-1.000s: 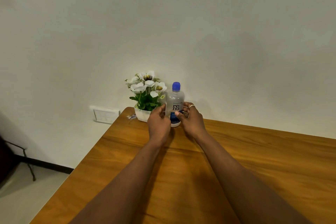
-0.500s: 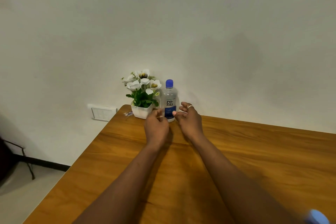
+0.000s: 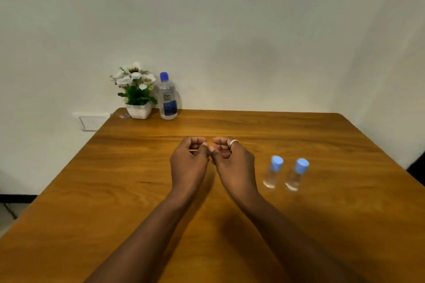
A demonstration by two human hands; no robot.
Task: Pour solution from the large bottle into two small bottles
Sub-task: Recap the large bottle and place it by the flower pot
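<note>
The large clear bottle [image 3: 168,99] with a blue cap and blue label stands upright at the table's far left, beside the flower pot, with no hand on it. Two small clear bottles [image 3: 272,172] [image 3: 296,175] with light blue caps stand upright side by side, right of my hands. My left hand [image 3: 189,163] and my right hand [image 3: 232,163] hover close together over the middle of the table. Fingers of both are curled toward the thumbs and hold nothing. A ring sits on a finger of my right hand.
A white pot of white flowers [image 3: 136,92] stands at the far left corner of the wooden table [image 3: 115,190]. The table meets a plain wall at the back. A wall socket plate [image 3: 92,122] sits beyond the left edge.
Both hands let go of the large bottle, left upright by the flower pot, and drew back to the table's middle. The view tilted down, bringing the two small bottles into sight.
</note>
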